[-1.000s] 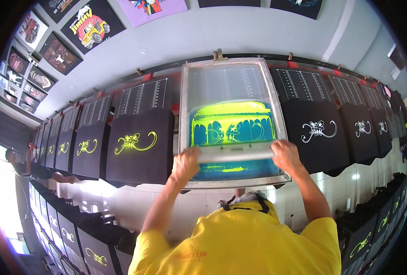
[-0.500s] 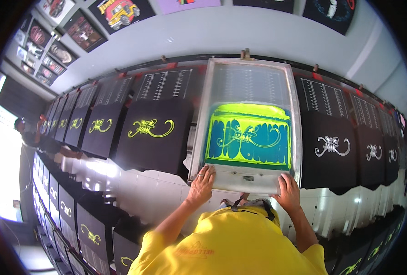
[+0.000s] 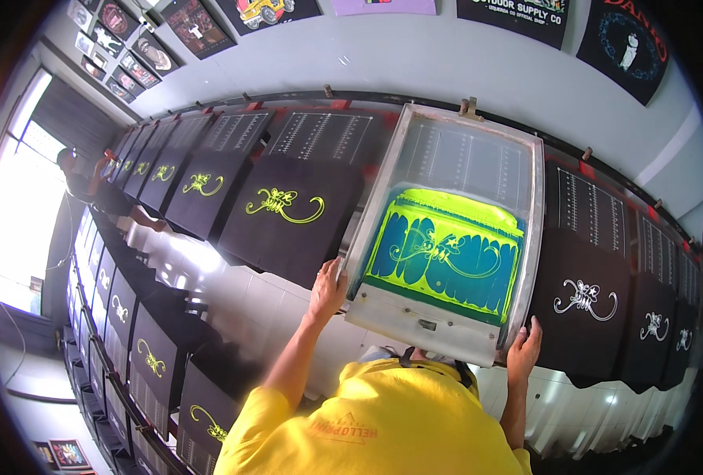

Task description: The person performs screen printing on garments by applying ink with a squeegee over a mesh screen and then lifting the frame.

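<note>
A screen printing frame [image 3: 391,310] with pale metal rims lies in front of me over the row of boards. Its mesh shows a blue-green stencil with a curling figure, and fluorescent yellow ink [image 3: 454,203] is banked along the stencil's far side. My left hand [image 3: 328,291] is closed at the frame's near left side, fingers curled by the rim. At the near right corner, my right hand [image 3: 523,350] grips the side rim, thumb toward me. What lies beneath the frame is mostly hidden.
Left of the frame, a black shirt [image 3: 264,245] bears a yellow print; others follow. A black shirt [image 3: 581,332] on the right has a white print. Another row of printed shirts [image 3: 153,380] stands behind on the left. Farther off, a person [image 3: 102,190] stands between rows.
Both hands have moved from the frame's near rim out to its two sides. The view has turned, so the frame now appears tilted and farther right.
</note>
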`<state>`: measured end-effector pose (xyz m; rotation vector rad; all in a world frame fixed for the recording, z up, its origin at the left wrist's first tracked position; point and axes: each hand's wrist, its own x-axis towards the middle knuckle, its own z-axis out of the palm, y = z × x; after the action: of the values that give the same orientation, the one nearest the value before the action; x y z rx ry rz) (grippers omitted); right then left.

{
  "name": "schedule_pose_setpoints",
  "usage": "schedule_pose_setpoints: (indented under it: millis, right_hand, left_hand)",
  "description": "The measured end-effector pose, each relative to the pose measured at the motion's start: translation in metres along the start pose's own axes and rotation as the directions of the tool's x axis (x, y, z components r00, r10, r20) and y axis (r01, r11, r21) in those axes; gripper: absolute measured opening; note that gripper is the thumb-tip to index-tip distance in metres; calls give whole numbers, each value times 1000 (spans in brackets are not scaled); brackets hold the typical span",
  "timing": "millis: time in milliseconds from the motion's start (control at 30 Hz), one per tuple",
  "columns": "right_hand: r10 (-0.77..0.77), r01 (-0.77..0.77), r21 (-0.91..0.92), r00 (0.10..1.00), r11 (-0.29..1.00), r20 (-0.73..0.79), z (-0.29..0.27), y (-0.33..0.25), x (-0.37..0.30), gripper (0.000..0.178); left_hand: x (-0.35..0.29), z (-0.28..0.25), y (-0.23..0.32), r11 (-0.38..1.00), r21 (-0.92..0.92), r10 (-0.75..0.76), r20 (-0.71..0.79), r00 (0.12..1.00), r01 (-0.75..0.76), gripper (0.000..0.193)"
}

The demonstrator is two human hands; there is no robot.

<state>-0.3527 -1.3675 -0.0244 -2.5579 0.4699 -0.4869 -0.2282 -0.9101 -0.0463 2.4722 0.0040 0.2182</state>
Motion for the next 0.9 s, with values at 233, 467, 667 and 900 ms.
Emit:
schedule_pose_setpoints:
  millis: [233, 467, 667, 900]
  right_hand:
    - [202, -207, 177, 978, 962, 49, 24, 17, 0, 29]
    - [259, -254, 156, 966, 955, -9, 33, 10, 10, 26]
    - [375, -369, 267, 926, 890, 30, 43, 31, 12, 26]
    - [343, -324, 315, 939, 892, -3, 35, 18, 15, 26]
  left_hand:
    - [12, 18, -11, 997, -39, -68, -46, 997, 67, 23]
    - [24, 25, -25, 983, -74, -167, 5, 986, 167, 32]
    - [29, 22, -30, 969, -140, -197, 74, 978, 206, 36]
    - [28, 16, -31, 928, -232, -292, 41, 956, 293, 38]
